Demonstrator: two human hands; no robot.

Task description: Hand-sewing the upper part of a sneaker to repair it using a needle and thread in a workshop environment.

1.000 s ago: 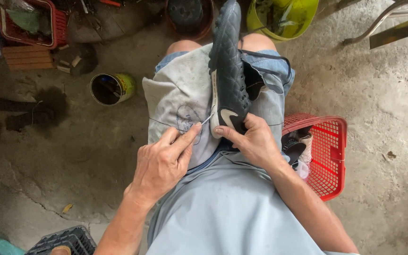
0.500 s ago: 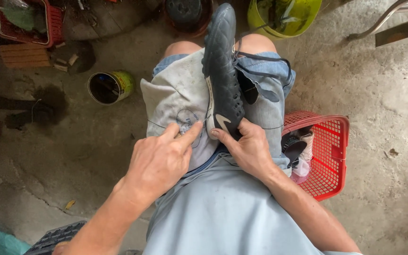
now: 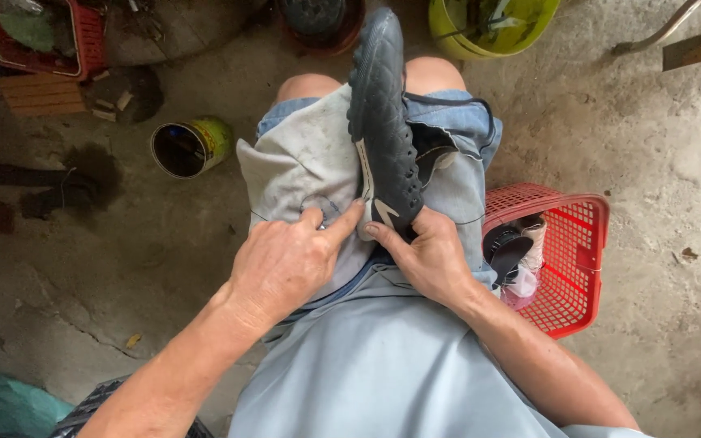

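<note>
Your dark, textured football shoe (image 3: 383, 122) lies lengthwise along your lap, toe pointing away from you toward your knees, heel end nearest your body, resting on the grey, stained cloth (image 3: 306, 170) spread over your thighs. Its black lace (image 3: 456, 104) loops loose over the blue denim on the far side.

Your right hand (image 3: 427, 259) is clamped on the heel end of the shoe, thumb on the pale stripe near the sole edge and the other fingers curled underneath. Your left hand (image 3: 285, 264) lies beside it, knuckles up, forefinger and thumb stretched so the fingertips touch the shoe's side right at the heel seam. The two hands are close together, almost meeting at that spot.

Compared with a second ago, very little has shifted: the shoe sits in the same line on your lap, and your right hand has kept its hold on the heel. Your left hand has crept a little closer in, its fingertips now pressing on the shoe's edge rather than on the cloth just beside it. My reading is that your attention has settled on the heel seam; whether anything thin is pinched in your fingers, I cannot tell.

Beside your right leg stands a red plastic basket (image 3: 582, 268); an open tin can (image 3: 188, 146) lies on the concrete floor (image 3: 659, 162) to your left.
</note>
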